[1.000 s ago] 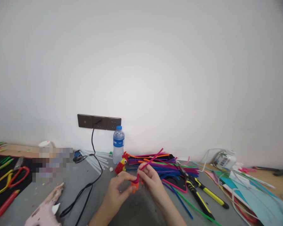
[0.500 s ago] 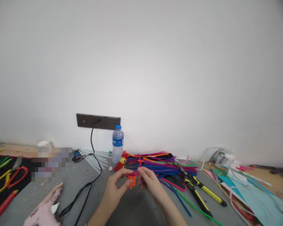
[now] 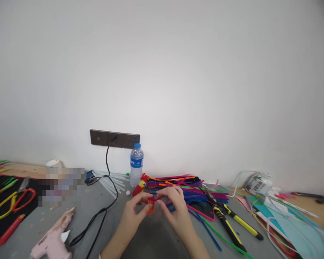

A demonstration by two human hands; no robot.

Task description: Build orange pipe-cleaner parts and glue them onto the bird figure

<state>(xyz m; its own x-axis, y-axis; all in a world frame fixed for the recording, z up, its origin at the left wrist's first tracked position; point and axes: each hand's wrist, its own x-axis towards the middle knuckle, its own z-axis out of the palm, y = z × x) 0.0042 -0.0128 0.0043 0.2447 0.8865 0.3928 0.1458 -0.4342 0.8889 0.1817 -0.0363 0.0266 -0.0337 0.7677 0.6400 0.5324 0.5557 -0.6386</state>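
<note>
My left hand [image 3: 131, 217] pinches a small bundle of folded orange pipe cleaner [image 3: 151, 208] between thumb and fingertips. A magenta pipe cleaner [image 3: 159, 197] runs across the top of that bundle. My right hand [image 3: 176, 210] has thumb and index finger closed on the magenta strand, close beside the left fingertips. Just behind the hands stands a red and yellow bird figure [image 3: 140, 185] with a round eye. A heap of colourful pipe cleaners [image 3: 189, 192] lies behind my right hand. Where the magenta strand meets the orange piece is partly hidden by fingers.
A water bottle [image 3: 136, 165] stands by the wall below the socket strip [image 3: 115, 139]. Black and yellow pliers [image 3: 226, 219] lie right; a pink glue gun [image 3: 54, 239] and red and yellow scissors [image 3: 14, 203] lie left. A black cable [image 3: 104, 210] crosses the table. Blue paper [image 3: 299, 223] lies far right.
The magenta strand stood upright and now leans over to the right. My right hand has turned, its fingers now above the strand. The view has shifted slightly.
</note>
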